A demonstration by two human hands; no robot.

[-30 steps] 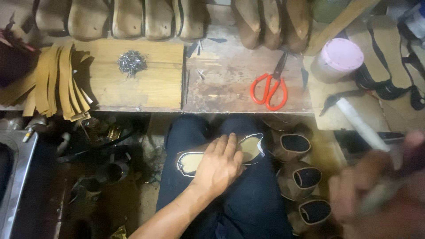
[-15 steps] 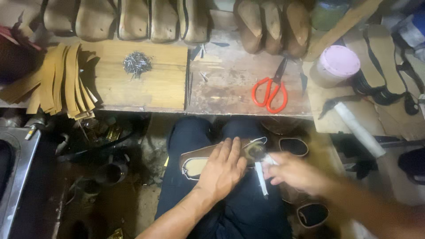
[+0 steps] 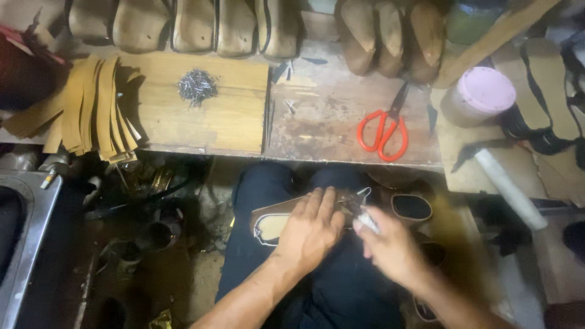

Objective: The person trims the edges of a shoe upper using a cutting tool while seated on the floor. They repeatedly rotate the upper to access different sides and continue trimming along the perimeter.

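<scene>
Left hand [image 3: 311, 228] flat, released, pressing sole [image 3: 274, 222] on lap — right hand [image 3: 390, 247] at 3 o'clock, grasping small white tool [image 3: 367, 219].

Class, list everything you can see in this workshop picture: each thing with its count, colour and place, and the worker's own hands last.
scissors: one, red handles, on the bench, right of centre
nails: one pile, grey, on the wooden board
leather strips: a bundle, tan, bench left
shoe forms: a row, brown, back of the bench
tub: one, pink lid, bench right
roll: one, white, right
sole: one, tan, on the lap
left hand: flat on the sole
right hand: holds a small pale tool
</scene>
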